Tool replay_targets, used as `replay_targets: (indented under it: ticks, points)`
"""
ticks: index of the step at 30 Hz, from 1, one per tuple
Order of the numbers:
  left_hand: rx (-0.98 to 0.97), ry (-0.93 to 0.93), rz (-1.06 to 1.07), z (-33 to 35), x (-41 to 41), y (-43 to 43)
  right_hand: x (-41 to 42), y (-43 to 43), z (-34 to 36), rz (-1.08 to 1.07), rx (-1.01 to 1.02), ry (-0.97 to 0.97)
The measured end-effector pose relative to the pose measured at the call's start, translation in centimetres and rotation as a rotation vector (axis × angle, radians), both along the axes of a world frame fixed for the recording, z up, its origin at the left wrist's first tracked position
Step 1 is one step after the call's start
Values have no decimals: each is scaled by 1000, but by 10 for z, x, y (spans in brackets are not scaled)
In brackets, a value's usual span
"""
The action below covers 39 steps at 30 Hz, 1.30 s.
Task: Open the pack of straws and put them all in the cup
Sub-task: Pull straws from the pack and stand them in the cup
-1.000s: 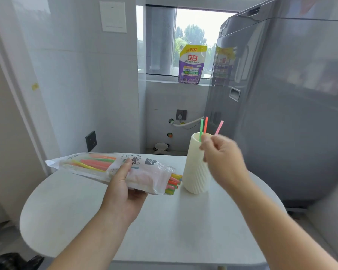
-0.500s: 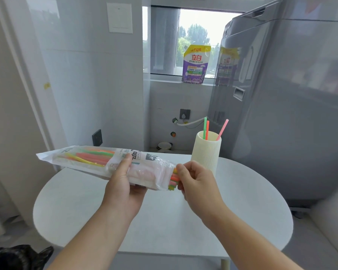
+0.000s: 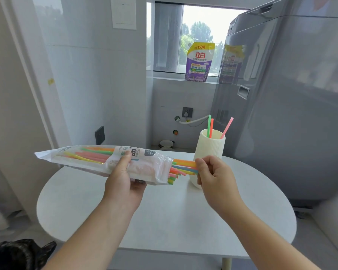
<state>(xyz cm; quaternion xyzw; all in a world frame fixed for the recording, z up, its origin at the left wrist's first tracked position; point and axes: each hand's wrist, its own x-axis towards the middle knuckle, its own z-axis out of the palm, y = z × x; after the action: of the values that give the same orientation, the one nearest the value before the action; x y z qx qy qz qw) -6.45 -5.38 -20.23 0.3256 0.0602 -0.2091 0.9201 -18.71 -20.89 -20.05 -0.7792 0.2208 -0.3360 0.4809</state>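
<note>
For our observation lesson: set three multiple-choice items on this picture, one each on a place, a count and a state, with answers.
1. The cup stands on: A the table; B the sill; C the floor.
2. Upright straws in the cup: A one; B three; C six.
3. The right hand: A lies flat; B holds the cup; C pinches straws sticking out of the pack.
Answers: 1 A, its base meets the tabletop. 2 B, green, orange and pink. 3 C, it grips their ends.
</note>
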Motion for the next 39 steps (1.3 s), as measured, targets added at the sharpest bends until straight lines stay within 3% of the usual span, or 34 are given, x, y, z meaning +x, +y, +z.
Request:
replay_targets:
  ticks: [6, 13, 18, 22, 27, 31, 39]
  points:
    - [9, 4, 5, -2, 0, 1, 1, 1, -4, 95, 62, 39]
    - [9, 17, 26, -1, 5, 6, -3, -10, 1, -20, 91, -51]
    - [13, 17, 35, -4, 5, 5, -4, -7, 2, 97, 544, -150]
    - [13, 9, 26, -6, 2, 3, 1, -1, -1, 152, 708, -135]
    - [0, 19, 15, -7, -1, 1, 7, 2, -3, 148, 980, -305]
    - [-12, 37, 12, -6, -4, -3, 10, -6, 6, 46, 925, -379]
    - [-30, 63, 35, -6, 4, 1, -5, -56, 52, -82, 526, -418]
